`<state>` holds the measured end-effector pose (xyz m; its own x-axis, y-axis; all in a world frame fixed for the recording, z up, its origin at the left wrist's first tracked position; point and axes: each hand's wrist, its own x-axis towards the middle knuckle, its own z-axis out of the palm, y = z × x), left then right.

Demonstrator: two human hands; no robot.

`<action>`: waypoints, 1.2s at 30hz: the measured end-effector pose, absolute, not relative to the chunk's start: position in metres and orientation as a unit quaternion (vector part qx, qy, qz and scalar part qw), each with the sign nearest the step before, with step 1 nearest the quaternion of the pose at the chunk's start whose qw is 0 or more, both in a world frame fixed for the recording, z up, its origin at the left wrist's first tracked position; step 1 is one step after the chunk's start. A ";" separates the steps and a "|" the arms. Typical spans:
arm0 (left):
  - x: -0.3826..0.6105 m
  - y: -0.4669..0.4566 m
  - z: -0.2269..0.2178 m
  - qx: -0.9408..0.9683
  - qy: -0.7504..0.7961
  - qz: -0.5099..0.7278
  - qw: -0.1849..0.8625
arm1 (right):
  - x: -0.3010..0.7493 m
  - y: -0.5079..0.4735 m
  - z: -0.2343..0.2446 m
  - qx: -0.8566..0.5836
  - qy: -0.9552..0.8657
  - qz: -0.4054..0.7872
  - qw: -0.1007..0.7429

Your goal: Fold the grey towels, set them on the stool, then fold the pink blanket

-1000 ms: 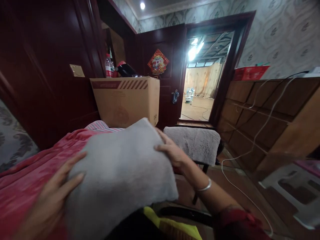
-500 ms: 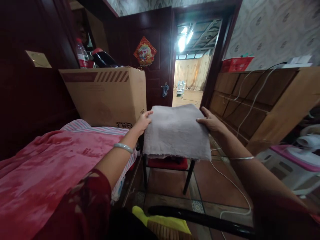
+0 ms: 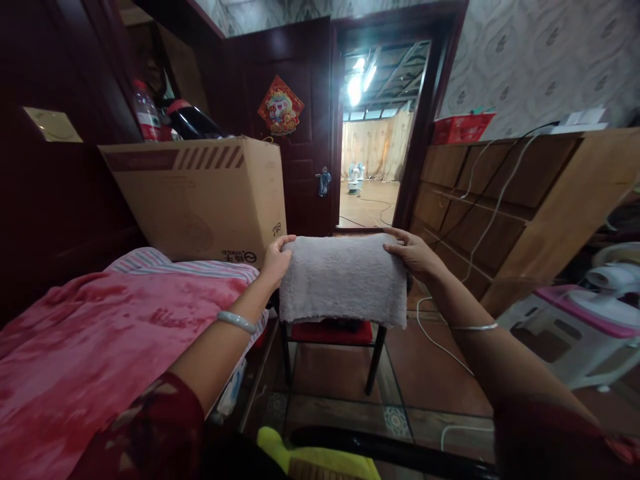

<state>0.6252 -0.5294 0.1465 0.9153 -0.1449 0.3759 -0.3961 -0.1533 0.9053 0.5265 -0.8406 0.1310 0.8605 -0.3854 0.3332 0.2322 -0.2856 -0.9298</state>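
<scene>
A folded grey towel [image 3: 343, 279] lies on a small stool [image 3: 330, 332] with a red seat and black legs, its front edge hanging over the seat. My left hand [image 3: 277, 257] grips the towel's far left corner with curled fingers. My right hand [image 3: 413, 251] holds the far right corner, thumb and fingers closed on the cloth. A pale bangle sits on my left wrist, a thin silver one on my right.
A bed with a red blanket [image 3: 85, 360] fills the left. A cardboard box [image 3: 200, 197] stands on it, bottles behind. A wooden dresser [image 3: 505, 207] with white cables runs along the right. The open doorway [image 3: 373, 147] lies ahead. A white plastic stool [image 3: 575, 333] stands at right.
A second ago both hands held the grey towel close above the bed. They carried it forward onto the stool, and it has settled lower over the seat since half a second ago.
</scene>
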 end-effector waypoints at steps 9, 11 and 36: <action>0.629 -0.522 0.149 0.859 -0.208 0.186 0.429 | 0.518 -0.825 0.143 -0.919 0.070 -0.362 0.139; 0.630 -0.519 0.151 0.855 -0.221 0.230 0.409 | 0.512 -0.816 0.145 -0.921 0.037 -0.375 0.101; 0.590 -0.480 0.113 0.852 -0.450 0.237 0.121 | 0.521 -0.803 0.120 -0.944 -0.078 -0.319 0.019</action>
<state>0.5900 -0.4805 0.1131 0.4826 -0.7091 0.5141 -0.8244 -0.5659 -0.0067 0.5212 -0.8027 0.1201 0.7841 0.1351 0.6057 0.1588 -0.9872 0.0145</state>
